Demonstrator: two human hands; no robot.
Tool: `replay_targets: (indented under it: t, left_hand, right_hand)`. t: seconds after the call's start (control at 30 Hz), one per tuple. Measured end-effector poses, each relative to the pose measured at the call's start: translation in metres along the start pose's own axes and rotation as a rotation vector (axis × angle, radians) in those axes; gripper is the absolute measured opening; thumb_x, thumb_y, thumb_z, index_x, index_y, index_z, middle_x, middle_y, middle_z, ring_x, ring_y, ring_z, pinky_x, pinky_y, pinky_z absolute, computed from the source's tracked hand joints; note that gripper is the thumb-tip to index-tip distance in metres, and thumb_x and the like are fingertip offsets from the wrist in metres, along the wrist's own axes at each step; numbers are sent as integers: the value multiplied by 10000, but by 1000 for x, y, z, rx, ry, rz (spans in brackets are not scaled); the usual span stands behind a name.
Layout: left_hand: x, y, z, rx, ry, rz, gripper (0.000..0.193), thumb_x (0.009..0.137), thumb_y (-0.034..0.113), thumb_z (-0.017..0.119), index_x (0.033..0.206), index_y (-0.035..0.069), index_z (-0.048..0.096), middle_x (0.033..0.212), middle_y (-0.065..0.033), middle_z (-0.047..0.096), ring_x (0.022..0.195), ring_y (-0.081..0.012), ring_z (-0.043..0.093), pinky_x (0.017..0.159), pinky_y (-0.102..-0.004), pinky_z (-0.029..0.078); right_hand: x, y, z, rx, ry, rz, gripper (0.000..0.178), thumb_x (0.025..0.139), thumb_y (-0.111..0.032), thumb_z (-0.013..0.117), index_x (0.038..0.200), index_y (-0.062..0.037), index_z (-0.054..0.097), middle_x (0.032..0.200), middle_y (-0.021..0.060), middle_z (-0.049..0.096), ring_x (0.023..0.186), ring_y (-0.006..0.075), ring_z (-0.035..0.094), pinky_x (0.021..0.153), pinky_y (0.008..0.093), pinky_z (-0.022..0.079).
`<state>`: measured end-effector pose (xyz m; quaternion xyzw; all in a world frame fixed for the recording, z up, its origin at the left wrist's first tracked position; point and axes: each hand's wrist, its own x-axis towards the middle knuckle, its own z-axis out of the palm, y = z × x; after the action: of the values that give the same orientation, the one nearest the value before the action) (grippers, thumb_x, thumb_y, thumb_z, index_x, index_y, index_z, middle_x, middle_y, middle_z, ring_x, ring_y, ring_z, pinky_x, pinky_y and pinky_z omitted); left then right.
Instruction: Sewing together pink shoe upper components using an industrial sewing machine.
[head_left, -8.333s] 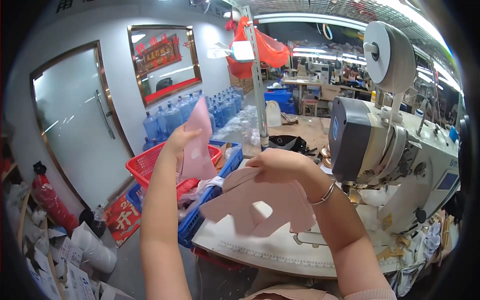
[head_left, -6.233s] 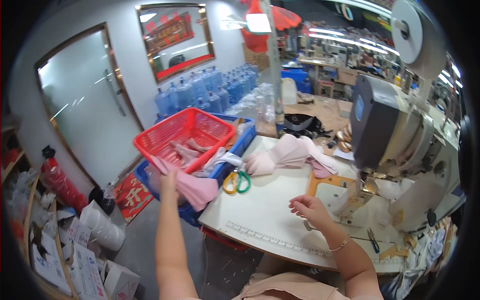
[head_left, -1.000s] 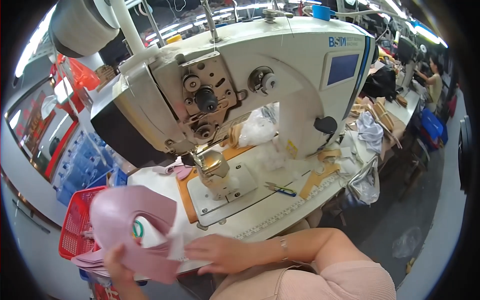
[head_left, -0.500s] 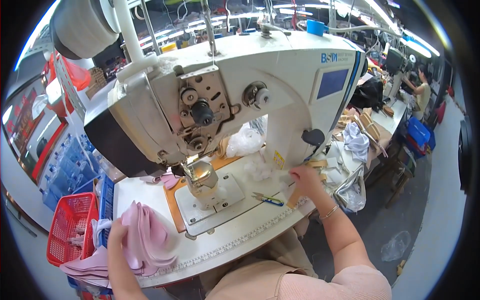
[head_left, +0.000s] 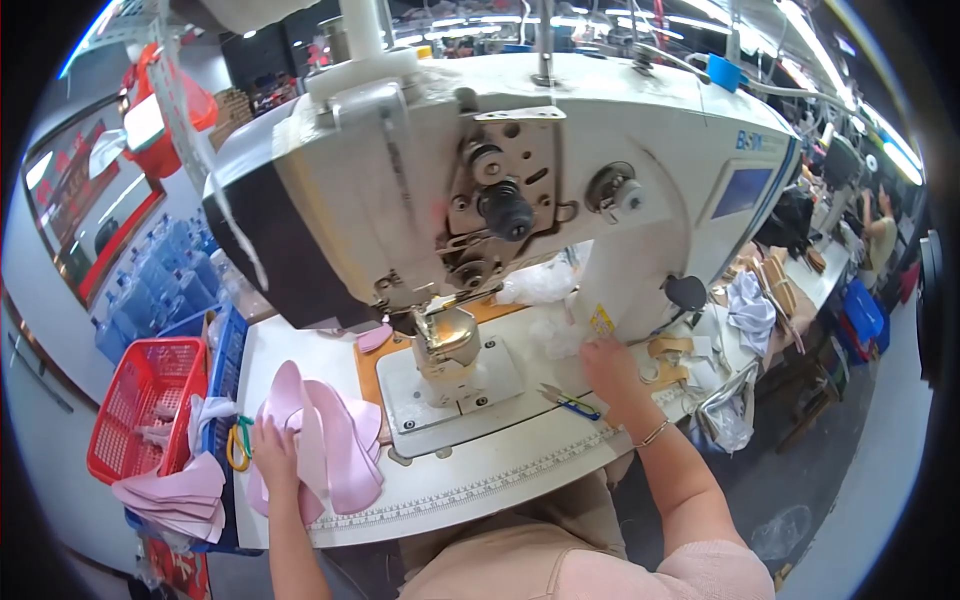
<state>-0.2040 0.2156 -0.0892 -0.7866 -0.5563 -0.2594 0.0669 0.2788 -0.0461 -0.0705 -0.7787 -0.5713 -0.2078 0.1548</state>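
Observation:
Pink cut pieces (head_left: 340, 450), petal-like and overlapping, lie fanned out on the left of the white sewing machine table (head_left: 440, 480). My left hand (head_left: 275, 455) rests on their left side with its fingers stretched over them. By the base of the machine's column, my right hand (head_left: 612, 375) has its fingers curled together; whatever they may hold is hidden. Thread snips (head_left: 570, 402) with a blue-green handle lie just left of that hand. Between the hands stands the sewing machine (head_left: 400, 200), its metal post bed (head_left: 447, 345) on a bolted plate.
A red plastic basket (head_left: 150, 395) and a blue crate (head_left: 225, 400) flank the table's left edge, with more pink pieces (head_left: 185, 500) there. Yellow-and-green handles (head_left: 240, 442) show beside my left hand. Tan scraps (head_left: 668, 360) lie right of my right hand. A ruler strip (head_left: 500, 470) follows the front edge.
The pink pieces by my left hand have spread from a bunched stack into a fan on the table. My left hand now lies over them. The view has shifted; my right hand stays near the column.

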Motion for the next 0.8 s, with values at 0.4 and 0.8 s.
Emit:
replay_targets:
  t: [0.4,0.8]
  left_hand:
    - [-11,12,-66,-128,-32,-291,580,600,196,782,1059,-56,535,959,-185,598,878,-333,581,778,-371,469]
    - [-4,127,-94,-1584,-246,-325,208,833,124,599,1010,15,586,869,-40,625,726,-99,576,654,-229,468]
  right_hand:
    - [4,0,-6,6,114,103,193,761,9,469,938,-54,511,935,123,510,819,298,559,677,365,484]
    - [0,3,-4,99,183,77,196,757,-16,468,931,-77,533,962,115,529,828,320,562,661,408,477]
